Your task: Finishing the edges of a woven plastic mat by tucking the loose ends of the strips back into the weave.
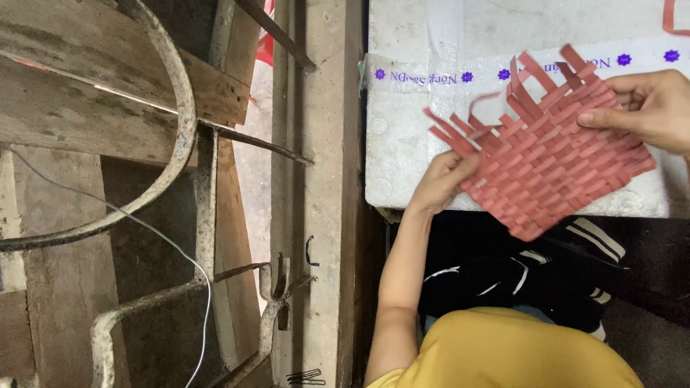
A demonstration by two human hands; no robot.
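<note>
- Left hand (440, 181) pinches the lower-left edge of a red woven mat (552, 154).
- The mat, a flat panel of plaited strips, runs diagonally between both hands, loose strip ends fanning up-left.
- Right hand (650, 109) grips its upper-right edge, thumb pressed on top.

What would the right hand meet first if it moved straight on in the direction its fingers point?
The right hand points leftward in the picture, already resting on the red woven mat. Going on, it would probably meet the mat's loose strips; depth is unclear.
</note>
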